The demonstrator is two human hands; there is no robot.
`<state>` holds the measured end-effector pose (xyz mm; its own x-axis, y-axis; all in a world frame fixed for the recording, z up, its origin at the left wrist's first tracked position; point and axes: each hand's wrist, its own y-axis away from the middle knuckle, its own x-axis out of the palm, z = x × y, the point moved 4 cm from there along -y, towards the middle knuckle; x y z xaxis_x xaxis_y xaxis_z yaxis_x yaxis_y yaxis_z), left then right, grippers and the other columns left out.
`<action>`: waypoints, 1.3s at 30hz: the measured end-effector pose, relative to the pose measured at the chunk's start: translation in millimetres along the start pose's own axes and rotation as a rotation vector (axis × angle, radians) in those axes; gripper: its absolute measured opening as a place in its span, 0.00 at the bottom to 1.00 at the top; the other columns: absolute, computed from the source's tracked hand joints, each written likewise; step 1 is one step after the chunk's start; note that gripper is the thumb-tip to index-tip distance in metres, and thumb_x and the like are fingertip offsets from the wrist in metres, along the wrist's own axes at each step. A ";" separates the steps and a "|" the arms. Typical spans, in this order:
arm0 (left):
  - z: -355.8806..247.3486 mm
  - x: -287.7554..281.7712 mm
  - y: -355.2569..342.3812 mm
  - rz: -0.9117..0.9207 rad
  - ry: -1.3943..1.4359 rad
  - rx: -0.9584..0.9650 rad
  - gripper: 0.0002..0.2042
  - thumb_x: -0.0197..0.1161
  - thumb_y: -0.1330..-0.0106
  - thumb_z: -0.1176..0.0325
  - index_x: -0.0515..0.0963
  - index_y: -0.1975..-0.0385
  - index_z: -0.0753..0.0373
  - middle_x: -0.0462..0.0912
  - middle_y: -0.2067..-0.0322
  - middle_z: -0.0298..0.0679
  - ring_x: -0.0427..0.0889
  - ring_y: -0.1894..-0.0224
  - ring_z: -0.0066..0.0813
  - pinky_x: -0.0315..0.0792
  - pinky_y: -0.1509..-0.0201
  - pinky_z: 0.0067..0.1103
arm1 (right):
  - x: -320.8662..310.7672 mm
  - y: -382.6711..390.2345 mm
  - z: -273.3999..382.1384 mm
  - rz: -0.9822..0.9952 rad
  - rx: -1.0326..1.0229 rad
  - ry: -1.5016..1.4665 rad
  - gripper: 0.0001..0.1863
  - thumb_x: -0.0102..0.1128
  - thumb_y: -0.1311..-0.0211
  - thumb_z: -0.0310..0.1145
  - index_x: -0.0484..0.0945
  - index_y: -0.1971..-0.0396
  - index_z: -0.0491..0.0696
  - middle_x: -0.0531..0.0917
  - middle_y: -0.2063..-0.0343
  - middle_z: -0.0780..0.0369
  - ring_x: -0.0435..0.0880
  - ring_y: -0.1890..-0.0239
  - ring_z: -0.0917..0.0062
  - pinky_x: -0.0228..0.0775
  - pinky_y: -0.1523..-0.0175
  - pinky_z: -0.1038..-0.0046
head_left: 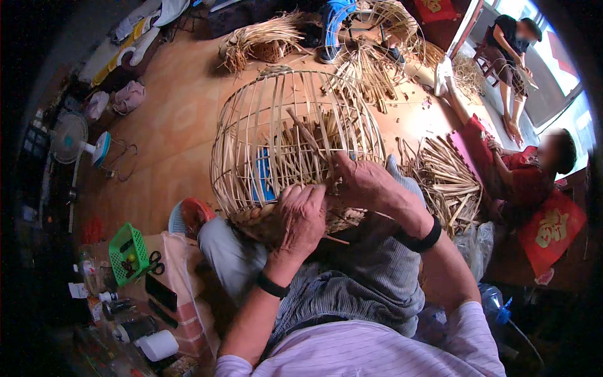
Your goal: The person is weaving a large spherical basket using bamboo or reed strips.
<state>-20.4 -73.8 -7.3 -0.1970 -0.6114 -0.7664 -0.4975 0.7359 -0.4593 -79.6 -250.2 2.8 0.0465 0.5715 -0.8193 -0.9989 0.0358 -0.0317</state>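
Observation:
An open-ribbed basket of pale split strips (233,132) rests on my lap, its lower part more densely woven. My left hand (300,217) has its fingers curled on that woven band at the front, gripping it. My right hand (370,188), just to the right and a little higher, pinches a brownish dry strip (309,135) that slants up across the ribs. Loose dry strips and something blue (262,176) show through the ribs.
Strip bundles (260,44) (443,182) lie ahead and right. Two people (512,53) (521,176) sit at the right; a blue-trousered leg (333,28) is ahead. A fan (69,135), green basket (125,248), scissors (157,264) and phone (162,292) are at my left.

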 end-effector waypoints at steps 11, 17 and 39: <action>2.2 -1.4 1.5 -0.043 0.177 -0.098 0.24 0.70 0.36 0.74 0.75 0.39 0.60 0.85 0.53 0.53 0.81 0.48 0.59 0.71 0.39 0.45 | -9.1 -2.8 8.7 0.014 -0.175 -0.188 0.16 0.75 0.36 0.35 0.80 0.61 0.40 0.84 0.68 0.49 0.86 0.64 0.51 0.77 0.61 0.57; 13.8 -0.7 5.1 0.006 0.207 -0.086 0.25 0.74 0.39 0.74 0.75 0.41 0.61 0.85 0.51 0.52 0.81 0.45 0.59 0.71 0.38 0.44 | 0.3 8.1 30.6 -0.168 -0.195 0.132 0.17 0.68 0.35 0.31 0.78 0.50 0.39 0.81 0.63 0.47 0.86 0.64 0.48 0.80 0.61 0.53; 12.3 -24.2 -8.0 0.208 0.233 -0.111 0.14 0.63 0.26 0.74 0.79 0.43 0.62 0.87 0.52 0.50 0.85 0.48 0.56 0.77 0.39 0.42 | 10.1 42.5 36.9 -0.252 -0.136 0.152 0.12 0.61 0.32 0.31 0.77 0.52 0.44 0.76 0.63 0.54 0.85 0.65 0.54 0.77 0.63 0.54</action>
<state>-1.2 -61.3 9.4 -0.4857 -0.5111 -0.7092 -0.5131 0.8235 -0.2421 -121.2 -212.6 14.3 0.3007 0.4287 -0.8519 -0.9489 0.0451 -0.3122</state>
